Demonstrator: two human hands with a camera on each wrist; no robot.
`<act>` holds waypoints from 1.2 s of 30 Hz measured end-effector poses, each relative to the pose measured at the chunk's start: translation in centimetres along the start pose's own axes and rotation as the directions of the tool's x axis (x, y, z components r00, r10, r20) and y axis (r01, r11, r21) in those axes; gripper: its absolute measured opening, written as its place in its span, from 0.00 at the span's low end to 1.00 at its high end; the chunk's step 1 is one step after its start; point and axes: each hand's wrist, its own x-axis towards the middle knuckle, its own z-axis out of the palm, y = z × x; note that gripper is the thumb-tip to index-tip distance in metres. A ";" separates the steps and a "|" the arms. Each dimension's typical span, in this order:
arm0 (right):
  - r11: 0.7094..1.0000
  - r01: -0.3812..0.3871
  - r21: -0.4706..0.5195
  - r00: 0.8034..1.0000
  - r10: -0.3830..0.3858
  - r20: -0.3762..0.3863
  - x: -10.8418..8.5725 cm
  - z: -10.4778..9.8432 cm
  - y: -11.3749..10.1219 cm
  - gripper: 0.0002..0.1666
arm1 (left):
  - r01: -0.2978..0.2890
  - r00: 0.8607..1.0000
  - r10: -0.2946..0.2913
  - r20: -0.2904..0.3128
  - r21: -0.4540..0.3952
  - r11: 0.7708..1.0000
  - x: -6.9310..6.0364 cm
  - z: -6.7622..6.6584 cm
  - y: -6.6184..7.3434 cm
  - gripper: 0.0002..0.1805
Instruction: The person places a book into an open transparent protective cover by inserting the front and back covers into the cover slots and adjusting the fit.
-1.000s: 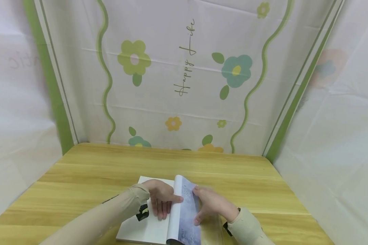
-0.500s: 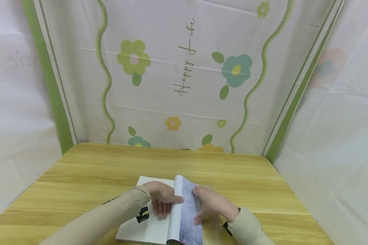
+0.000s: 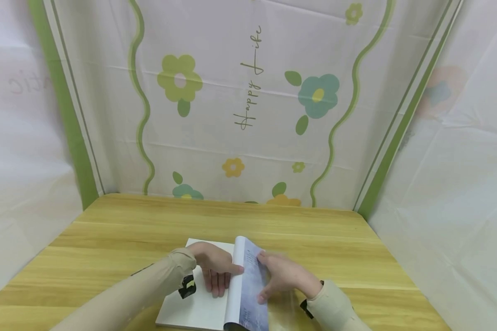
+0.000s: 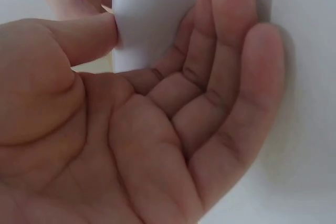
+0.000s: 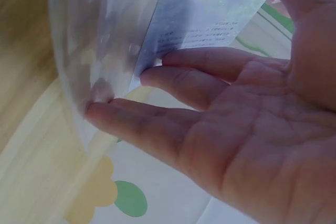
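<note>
An open book lies at the table's near edge in the head view, a blank white page (image 3: 190,310) on its left. Its cover, or a leaf, curls over in a white roll (image 3: 234,294) with a blue-purple printed side (image 3: 252,294) facing up. My left hand (image 3: 217,264) pinches the roll, thumb on top, the other fingers down by the white page. My right hand (image 3: 287,278) holds the right edge of the printed part together with a clear plastic sheet (image 5: 94,35). In the right wrist view its fingertips touch the plastic's edge and the printed part; its thumb tip is hidden there.
The wooden table (image 3: 128,234) extends beyond the book. Behind it hangs a white cloth with flowers (image 3: 314,151); more pale cloth (image 3: 459,207) hangs at both sides.
The head view has shifted very slightly. My left wrist and thumb have moved a little left, and the printed part's right edge has shifted slightly. Both hands keep their hold.
</note>
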 end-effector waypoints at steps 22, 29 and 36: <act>0.999 -0.027 -0.029 0.999 0.026 -0.034 0.2 0.4 0.1 0.65 | 0.116 0.990 -0.108 -0.093 0.079 0.990 -0.1 0.8 1.6 0.33; 0.999 -0.038 -0.024 0.999 0.037 -0.036 0.0 0.3 0.1 0.66 | 0.136 0.985 -0.123 -0.119 0.106 0.985 0.1 1.0 2.0 0.33; 0.998 -0.029 -0.046 0.999 0.027 -0.046 -0.1 0.3 0.0 0.66 | 0.158 0.979 -0.141 -0.145 0.114 0.981 0.0 1.3 2.2 0.33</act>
